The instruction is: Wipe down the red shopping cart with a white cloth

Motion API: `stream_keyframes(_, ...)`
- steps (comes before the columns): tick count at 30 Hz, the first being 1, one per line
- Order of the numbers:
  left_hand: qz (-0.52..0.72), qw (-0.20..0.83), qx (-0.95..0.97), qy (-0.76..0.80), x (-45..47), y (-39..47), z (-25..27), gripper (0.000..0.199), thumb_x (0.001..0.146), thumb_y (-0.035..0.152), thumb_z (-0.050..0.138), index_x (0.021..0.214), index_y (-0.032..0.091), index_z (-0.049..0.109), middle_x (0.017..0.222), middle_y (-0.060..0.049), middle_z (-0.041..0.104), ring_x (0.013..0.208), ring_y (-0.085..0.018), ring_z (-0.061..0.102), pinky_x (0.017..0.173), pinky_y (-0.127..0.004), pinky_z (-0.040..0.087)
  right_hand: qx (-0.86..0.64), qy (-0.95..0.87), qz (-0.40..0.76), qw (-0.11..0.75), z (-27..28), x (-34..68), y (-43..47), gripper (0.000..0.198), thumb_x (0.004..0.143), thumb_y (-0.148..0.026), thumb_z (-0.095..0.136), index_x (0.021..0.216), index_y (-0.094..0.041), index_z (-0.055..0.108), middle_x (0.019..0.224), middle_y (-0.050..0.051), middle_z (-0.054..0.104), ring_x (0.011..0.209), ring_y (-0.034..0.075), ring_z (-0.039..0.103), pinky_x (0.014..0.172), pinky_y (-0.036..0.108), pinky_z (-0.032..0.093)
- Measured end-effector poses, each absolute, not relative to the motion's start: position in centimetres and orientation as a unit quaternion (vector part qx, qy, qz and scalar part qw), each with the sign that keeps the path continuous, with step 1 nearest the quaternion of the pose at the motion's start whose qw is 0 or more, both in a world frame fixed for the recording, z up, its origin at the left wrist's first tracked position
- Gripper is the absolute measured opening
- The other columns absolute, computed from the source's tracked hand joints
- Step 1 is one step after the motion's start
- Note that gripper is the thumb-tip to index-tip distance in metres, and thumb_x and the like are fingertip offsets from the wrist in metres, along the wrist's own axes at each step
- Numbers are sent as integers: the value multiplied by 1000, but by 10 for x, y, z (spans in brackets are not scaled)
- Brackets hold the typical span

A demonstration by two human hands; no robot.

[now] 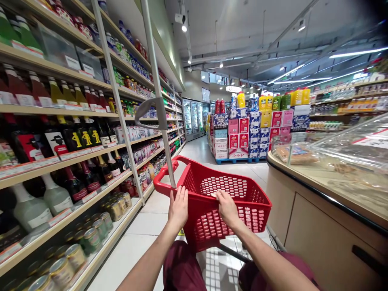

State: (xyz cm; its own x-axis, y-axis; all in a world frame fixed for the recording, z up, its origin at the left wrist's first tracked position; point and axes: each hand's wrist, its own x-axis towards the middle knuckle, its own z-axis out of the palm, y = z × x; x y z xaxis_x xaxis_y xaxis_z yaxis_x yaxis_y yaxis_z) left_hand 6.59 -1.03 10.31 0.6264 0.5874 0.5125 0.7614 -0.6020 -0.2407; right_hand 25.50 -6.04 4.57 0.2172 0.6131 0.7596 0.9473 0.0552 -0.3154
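In front of me stands a red plastic shopping basket point(206, 226) with perforated sides. A tall grey pole point(156, 76) with a loop-shaped grip point(150, 114) rises from its left end, beside a red handle point(165, 173). The inside of the basket that shows holds nothing. My left hand point(178, 207) lies on the near rim close to the pole, its fingers stretched out. On the same rim, farther right, my right hand point(227, 208) is closed around a small whitish piece point(214, 195), perhaps paper or tissue. The fingers hide most of it.
Shelves point(66, 161) with bottles and cans run along the left. A display counter point(318, 194) with a clear cover stands close on the right. Ahead, stacked drink cartons point(239, 137) rest on a blue pallet, with glass-door coolers point(194, 117) behind to the left.
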Motion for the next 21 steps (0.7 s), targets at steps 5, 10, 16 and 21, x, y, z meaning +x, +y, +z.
stream_keyframes(5, -178, 234, -873, -389, 80, -17, 95, 56, 72, 7, 31, 128, 10, 36, 137, -10, 33, 129, -21, 21, 105, -47, 13, -583, -665, -222, 410, 59, 216, -35, 39, 77, -5, 39, 111, -14, 56, 118, 10, 54, 114, 18, 42, 98, 35, 35)
stream_keyframes(10, -186, 243, -869, -389, 83, -17, 92, 63, 67, 5, 34, 130, 8, 33, 139, -12, 28, 131, -23, 16, 105, -50, 11, -634, -616, -250, 395, 27, 295, -78, 39, 77, -3, 36, 106, -17, 59, 112, 10, 57, 109, 19, 46, 95, 38, 36)
stream_keyframes(16, -135, 208, -900, -359, 116, -30, 86, 60, 70, 11, 37, 130, 9, 33, 138, -12, 31, 130, -23, 18, 106, -48, 8, -679, -571, -284, 365, 7, 337, -96, 45, 76, 0, 32, 110, -15, 57, 116, 11, 54, 115, 21, 42, 96, 42, 36)
stream_keyframes(21, -105, 204, -905, -359, 136, -39, 79, 61, 71, 15, 38, 131, 6, 29, 139, -13, 28, 131, -24, 13, 106, -47, 13, -614, -630, -287, 379, -16, 346, -97, 50, 78, -2, 29, 119, -22, 50, 127, 6, 47, 123, 19, 34, 98, 42, 36)
